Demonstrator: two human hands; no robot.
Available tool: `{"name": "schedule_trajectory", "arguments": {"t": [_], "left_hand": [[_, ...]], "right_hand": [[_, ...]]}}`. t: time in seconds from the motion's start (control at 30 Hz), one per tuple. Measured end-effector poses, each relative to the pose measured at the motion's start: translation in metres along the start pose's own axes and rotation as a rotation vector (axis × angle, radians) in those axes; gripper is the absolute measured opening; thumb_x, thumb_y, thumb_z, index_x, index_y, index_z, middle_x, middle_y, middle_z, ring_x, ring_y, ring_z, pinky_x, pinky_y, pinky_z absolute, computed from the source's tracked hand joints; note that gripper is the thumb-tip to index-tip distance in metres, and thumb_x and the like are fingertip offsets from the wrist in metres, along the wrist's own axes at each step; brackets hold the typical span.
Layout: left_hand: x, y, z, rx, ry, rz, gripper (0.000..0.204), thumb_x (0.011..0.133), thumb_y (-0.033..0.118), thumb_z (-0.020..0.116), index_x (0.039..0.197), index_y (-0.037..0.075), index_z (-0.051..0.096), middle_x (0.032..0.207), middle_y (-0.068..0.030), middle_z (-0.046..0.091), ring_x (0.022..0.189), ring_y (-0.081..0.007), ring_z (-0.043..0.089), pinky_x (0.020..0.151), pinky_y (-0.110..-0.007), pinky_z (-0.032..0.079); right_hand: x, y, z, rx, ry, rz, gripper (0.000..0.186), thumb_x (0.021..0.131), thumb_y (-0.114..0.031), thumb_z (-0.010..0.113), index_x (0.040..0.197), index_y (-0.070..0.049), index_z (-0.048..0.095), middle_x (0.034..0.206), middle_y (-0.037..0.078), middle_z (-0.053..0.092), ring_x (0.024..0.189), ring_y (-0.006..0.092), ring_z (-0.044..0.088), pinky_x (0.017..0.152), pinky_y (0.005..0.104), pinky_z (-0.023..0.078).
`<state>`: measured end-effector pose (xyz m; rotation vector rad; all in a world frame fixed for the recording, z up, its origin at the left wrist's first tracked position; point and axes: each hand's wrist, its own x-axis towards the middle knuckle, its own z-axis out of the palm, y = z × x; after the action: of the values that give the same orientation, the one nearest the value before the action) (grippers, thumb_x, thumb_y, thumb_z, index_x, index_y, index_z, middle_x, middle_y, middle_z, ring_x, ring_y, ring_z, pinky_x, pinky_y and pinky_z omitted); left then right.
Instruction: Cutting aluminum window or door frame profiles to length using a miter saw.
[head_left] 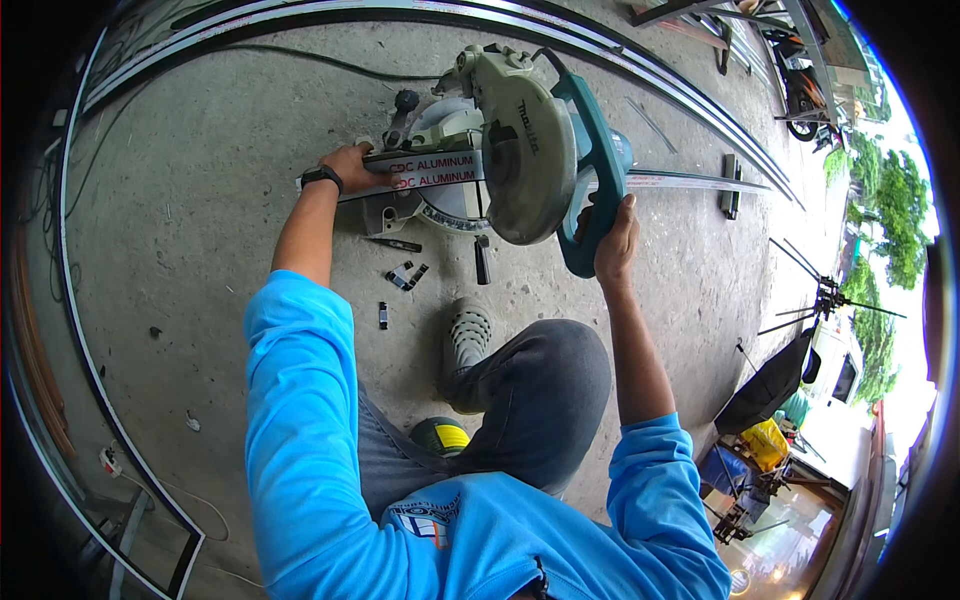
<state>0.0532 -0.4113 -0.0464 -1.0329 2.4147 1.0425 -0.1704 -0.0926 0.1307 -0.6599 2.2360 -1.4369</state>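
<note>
A miter saw with a pale green guard and a teal D-shaped handle stands on the concrete floor before me. A long aluminum profile with red-printed film lies across its base and runs out to the right. My left hand is closed over the left end of the profile, beside the fence; a dark watch is on that wrist. My right hand wraps round the saw's handle, its fingers partly hidden. The guard hides the blade and the middle of the profile.
Small metal offcuts lie on the floor near my foot. A dark block sits under the profile's right part. Long aluminum bars curve along the far side, with a black cable before them. A dark frame lies at left.
</note>
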Motion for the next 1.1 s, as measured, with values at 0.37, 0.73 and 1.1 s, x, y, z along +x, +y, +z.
{"name": "schedule_trajectory", "arguments": {"t": [0.37,0.73,1.1], "left_hand": [[-0.003,0.001,-0.0031,0.037,-0.006,-0.021,0.106,0.059,0.077,0.075,0.137,0.009,0.053,0.129,-0.018,0.063,0.121,-0.0317,0.06,0.103,-0.041,0.047],[0.0002,0.0013,0.0012,0.061,0.002,-0.036,0.104,0.059,0.077,0.075,0.137,0.011,0.053,0.13,-0.0163,0.062,0.122,-0.0302,0.059,0.103,-0.041,0.048],[0.0028,-0.0024,0.0039,0.063,0.021,-0.031,0.107,0.058,0.079,0.075,0.136,0.009,0.053,0.129,-0.0182,0.062,0.121,-0.031,0.06,0.103,-0.042,0.048]], "right_hand": [[-0.001,-0.0008,0.0013,-0.01,0.001,-0.009,0.073,0.103,-0.058,0.025,0.099,0.004,0.063,0.066,0.01,0.061,0.055,0.0165,0.059,0.054,0.0292,0.046],[-0.002,-0.0017,0.0005,-0.017,0.0,-0.015,0.072,0.103,-0.059,0.025,0.098,0.003,0.062,0.066,0.009,0.061,0.053,0.016,0.058,0.052,0.0293,0.046],[-0.0015,0.0007,0.0014,0.022,0.01,0.0,0.07,0.104,-0.057,0.025,0.098,0.003,0.061,0.065,0.008,0.06,0.053,0.0154,0.057,0.052,0.0293,0.046]]}}
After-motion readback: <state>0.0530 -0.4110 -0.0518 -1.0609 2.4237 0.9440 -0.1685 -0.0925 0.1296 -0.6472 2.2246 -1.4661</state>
